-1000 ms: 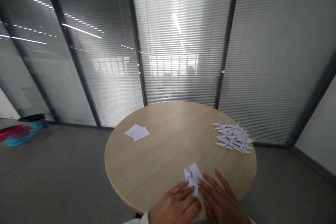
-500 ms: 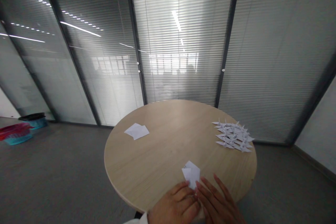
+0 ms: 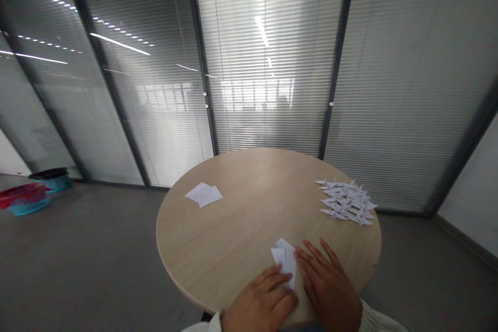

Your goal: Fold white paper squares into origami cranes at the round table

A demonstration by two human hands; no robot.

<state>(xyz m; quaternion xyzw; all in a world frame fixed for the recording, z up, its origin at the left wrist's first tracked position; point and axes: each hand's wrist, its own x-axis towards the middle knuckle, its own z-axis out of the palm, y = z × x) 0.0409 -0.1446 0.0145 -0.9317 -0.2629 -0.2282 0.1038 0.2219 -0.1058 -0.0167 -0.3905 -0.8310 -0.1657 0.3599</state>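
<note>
A small folded white paper [image 3: 284, 260] lies near the front edge of the round wooden table [image 3: 249, 207]. My left hand [image 3: 259, 303] rests beside it on the left, fingers stretched flat, their tips touching the paper's lower edge. My right hand [image 3: 330, 290] lies flat on the right side of the paper, fingers spread and pressing its right edge. Neither hand grips anything.
Several finished white paper cranes [image 3: 346, 201] are clustered at the table's right side. A few flat white sheets [image 3: 204, 194] lie at its left. Glass walls with blinds stand behind. Coloured bins [image 3: 35, 192] sit on the grey floor at far left.
The paper's upper flap was opened out and folded again. My right hand has slid up along the paper's right side; my left hand has stayed nearly in place.
</note>
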